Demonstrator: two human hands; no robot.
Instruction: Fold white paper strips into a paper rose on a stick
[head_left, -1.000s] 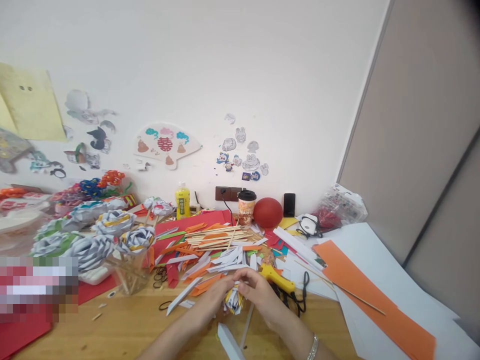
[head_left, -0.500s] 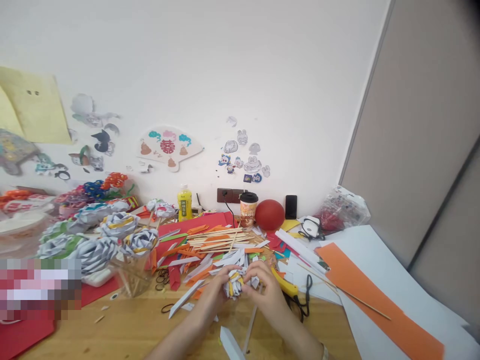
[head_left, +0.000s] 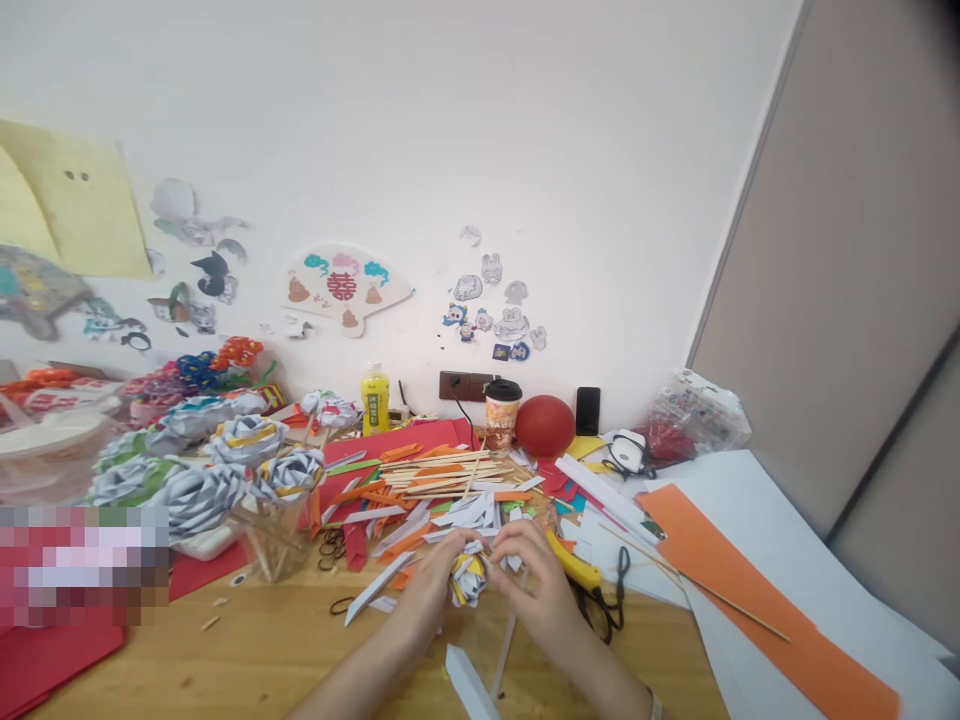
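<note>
Between my two hands is a small white and yellow folded-paper flower [head_left: 469,578], held just above the near part of the wooden table [head_left: 285,660]. My left hand [head_left: 437,580] is closed around its left side. The fingers of my right hand [head_left: 529,570] pinch at its right edge, where a bit of white paper shows. Below my hands lie a folded white paper strip [head_left: 469,684] and a thin stick [head_left: 504,650]. A yellow-handled tool [head_left: 574,562], perhaps a glue gun, rests beside my right hand with its dark cord.
Behind my hands are loose paper strips [head_left: 390,515] and a pile of wooden sticks [head_left: 435,470]. Finished paper flowers [head_left: 199,500] stand at left. Farther back are a yellow bottle [head_left: 375,400], a paper cup [head_left: 502,418] and a red balloon [head_left: 544,426]. Orange paper [head_left: 772,590] covers the right.
The paper flower has turned slightly between my hands, showing more of its yellow part. The whole view has shifted a little; both hands keep their hold.
</note>
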